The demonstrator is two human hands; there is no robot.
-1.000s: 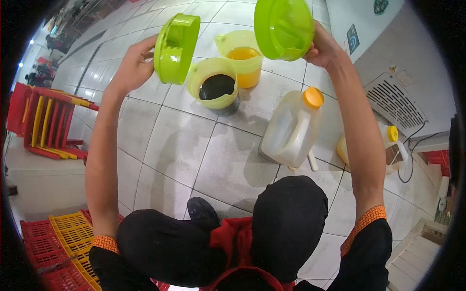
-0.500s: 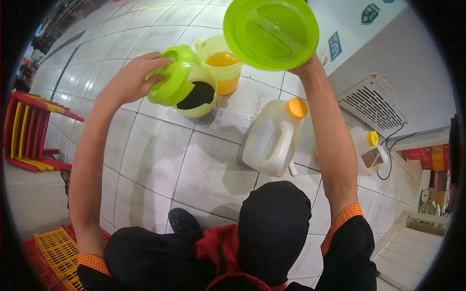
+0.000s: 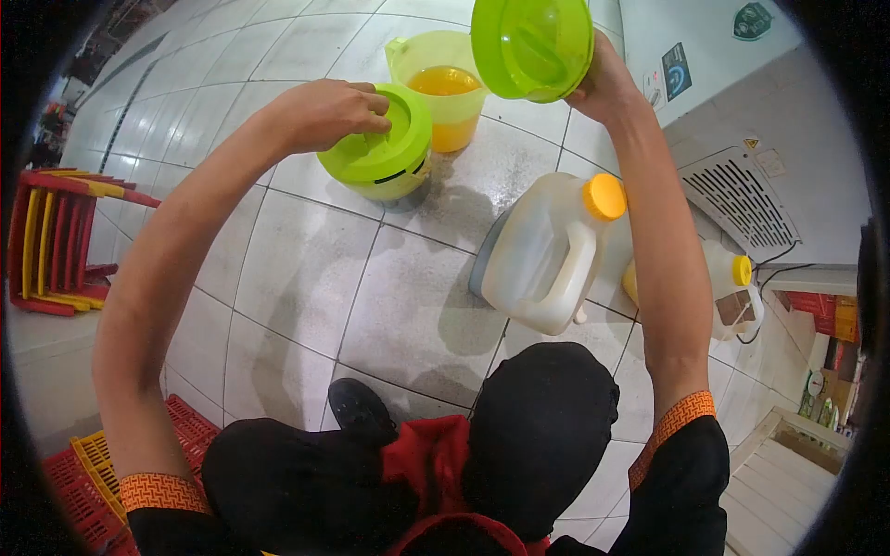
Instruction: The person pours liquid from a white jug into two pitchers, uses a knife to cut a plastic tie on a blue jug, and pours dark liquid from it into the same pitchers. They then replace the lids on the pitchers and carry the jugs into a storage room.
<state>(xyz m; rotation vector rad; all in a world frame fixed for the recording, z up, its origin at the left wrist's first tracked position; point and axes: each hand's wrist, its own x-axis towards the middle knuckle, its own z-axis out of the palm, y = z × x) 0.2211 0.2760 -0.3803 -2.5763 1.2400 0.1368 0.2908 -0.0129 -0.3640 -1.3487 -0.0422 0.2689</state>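
Note:
My left hand (image 3: 336,115) has its fingers closed on the top of a lime-green lid (image 3: 410,128). That lid sits over a pitcher (image 3: 399,188), and its dark contents are now hidden. Raised at the upper right, my right hand (image 3: 607,82) grips a second lime-green lid (image 3: 533,46), held tilted in the air. Below and left of this lid, a translucent green pitcher (image 3: 456,136) stands uncovered with orange liquid inside.
A large translucent jug (image 3: 536,255) with an orange cap stands on the tiled floor, right of centre. Another yellow-capped jug (image 3: 728,287) is beside a vented white appliance (image 3: 742,199). Red and yellow crates (image 3: 102,463) lie at lower left, near a stacked red-yellow rack (image 3: 60,236).
My left hand has brought its lid from tilted to flat over the dark-filled pitcher, covering it. The right-hand lid has shifted right and tipped more on edge.

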